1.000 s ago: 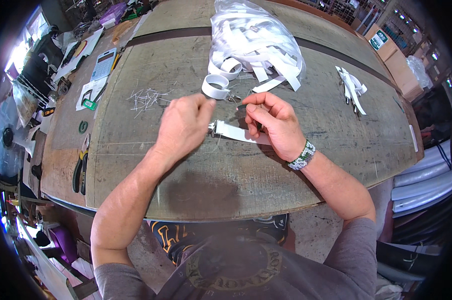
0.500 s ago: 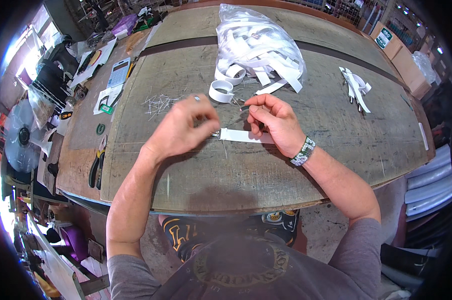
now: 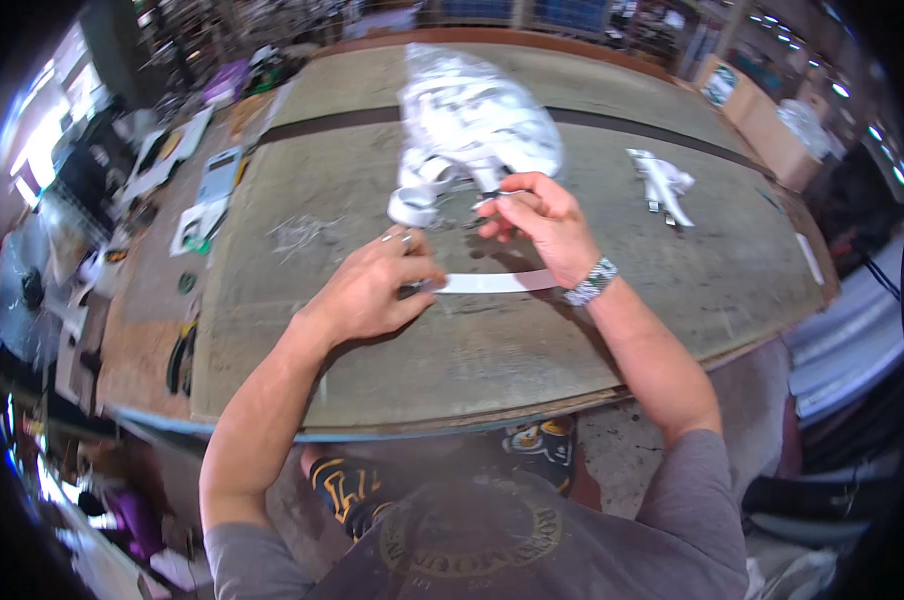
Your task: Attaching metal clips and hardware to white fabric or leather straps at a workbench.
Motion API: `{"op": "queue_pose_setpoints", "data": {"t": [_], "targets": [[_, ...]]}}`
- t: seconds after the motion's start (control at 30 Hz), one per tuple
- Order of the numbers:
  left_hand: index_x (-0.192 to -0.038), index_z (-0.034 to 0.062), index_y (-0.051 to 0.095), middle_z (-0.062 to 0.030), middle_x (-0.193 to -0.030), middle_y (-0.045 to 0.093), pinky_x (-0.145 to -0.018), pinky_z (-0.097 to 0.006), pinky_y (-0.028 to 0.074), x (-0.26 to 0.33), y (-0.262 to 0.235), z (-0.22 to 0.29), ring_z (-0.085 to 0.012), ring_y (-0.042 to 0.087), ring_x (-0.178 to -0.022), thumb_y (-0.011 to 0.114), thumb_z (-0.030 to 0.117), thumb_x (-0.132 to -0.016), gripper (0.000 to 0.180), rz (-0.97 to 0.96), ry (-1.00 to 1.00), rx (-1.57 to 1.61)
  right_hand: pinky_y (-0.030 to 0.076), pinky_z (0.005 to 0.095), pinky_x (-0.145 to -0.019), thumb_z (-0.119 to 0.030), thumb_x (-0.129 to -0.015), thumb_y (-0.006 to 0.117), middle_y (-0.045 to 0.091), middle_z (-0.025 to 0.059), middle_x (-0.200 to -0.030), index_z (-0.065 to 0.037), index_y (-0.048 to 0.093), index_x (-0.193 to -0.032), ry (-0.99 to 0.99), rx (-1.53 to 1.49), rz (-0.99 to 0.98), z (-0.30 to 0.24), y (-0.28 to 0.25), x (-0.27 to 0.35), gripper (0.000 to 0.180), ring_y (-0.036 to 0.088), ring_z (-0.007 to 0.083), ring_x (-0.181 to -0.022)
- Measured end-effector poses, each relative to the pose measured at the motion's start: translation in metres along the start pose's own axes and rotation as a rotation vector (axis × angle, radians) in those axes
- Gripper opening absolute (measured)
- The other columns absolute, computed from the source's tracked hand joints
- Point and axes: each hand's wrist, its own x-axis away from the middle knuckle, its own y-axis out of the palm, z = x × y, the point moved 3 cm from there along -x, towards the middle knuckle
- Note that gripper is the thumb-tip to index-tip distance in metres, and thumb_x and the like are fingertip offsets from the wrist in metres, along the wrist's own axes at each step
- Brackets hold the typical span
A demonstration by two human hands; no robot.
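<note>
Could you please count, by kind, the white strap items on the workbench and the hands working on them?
Loose white strap held flat: 1
Bagged pile of white straps: 1
Small separate strap bundle: 1
Hands, left hand and right hand: 2
Total: 5

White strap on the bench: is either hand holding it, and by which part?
Yes. The left hand pinches the white strap at its left end. The right hand grips a small dark piece; whether that joins the strap cannot be told.
</note>
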Motion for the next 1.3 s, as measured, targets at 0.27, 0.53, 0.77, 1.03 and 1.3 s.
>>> {"op": "queue_pose_setpoints", "data": {"t": [0.27, 0.53, 0.77, 1.03, 1.3], "targets": [[-0.087, 0.002, 0.07, -0.0123, -0.093, 0.063, -0.078, -0.045, 0.052, 0.006, 0.004, 0.013, -0.034, 0.064, -0.09, 0.079, 0.002, -0.079, 0.012, 0.131, 0.117, -0.171, 0.058, 0.0267, -0.07, -0.009, -0.1, 0.069, 0.074, 0.0053, -0.092, -0.001, 0.07, -0.113, -0.409, 0.355, 0.375, -0.087, -0.081, 0.077, 0.015, 0.071, 0.0121, -0.077], [-0.089, -0.0023, 0.066, -0.0138, -0.095, 0.062, -0.082, -0.045, 0.049, -0.005, 0.006, 0.008, -0.0355, 0.063, -0.092, 0.075, 0.0, -0.083, 0.011, 0.068, 0.012, -0.105, 0.052, 0.0258, -0.056, -0.017, -0.104, 0.065, 0.069, 0.0042, -0.081, -0.002, 0.067, -0.109, -0.373, 0.648, 1.223, -0.078, -0.282, 0.268, 0.015, 0.064, 0.0103, -0.065], [-0.09, -0.0019, 0.065, -0.0139, -0.094, 0.061, -0.082, -0.045, 0.048, -0.004, 0.006, 0.008, -0.035, 0.062, -0.091, 0.075, 0.002, -0.084, 0.012, 0.042, -0.049, -0.127, 0.051, 0.0278, -0.053, -0.018, -0.103, 0.066, 0.069, 0.0055, -0.08, -0.002, 0.065, -0.112, 0.063, 0.623, 1.315, -0.032, -0.3, 0.325, 0.018, 0.062, 0.0127, -0.056], [-0.091, 0.0005, 0.066, -0.0152, -0.088, 0.063, -0.083, -0.043, 0.05, 0.007, -0.001, -0.015, -0.0328, 0.063, -0.089, 0.069, 0.01, -0.09, 0.01, 0.001, -0.058, -0.073, 0.057, 0.0266, -0.07, -0.02, -0.105, 0.064, 0.075, 0.0094, -0.101, -0.002, 0.063, -0.131, -0.063, 0.488, 1.076, -0.08, -0.248, 0.281, 0.032, 0.073, 0.0172, -0.082], [-0.091, 0.0004, 0.068, -0.0156, -0.079, 0.068, -0.074, -0.043, 0.052, 0.007, -0.003, -0.038, -0.0284, 0.066, -0.075, 0.063, 0.015, -0.093, 0.015, -0.022, 0.027, 0.116, 0.053, 0.028, -0.089, -0.019, -0.109, 0.058, 0.072, 0.0094, -0.111, 0.0, 0.063, -0.132, -0.198, 0.699, 0.439, -0.118, -0.211, 0.167, 0.031, 0.067, 0.0134, -0.102]]}}
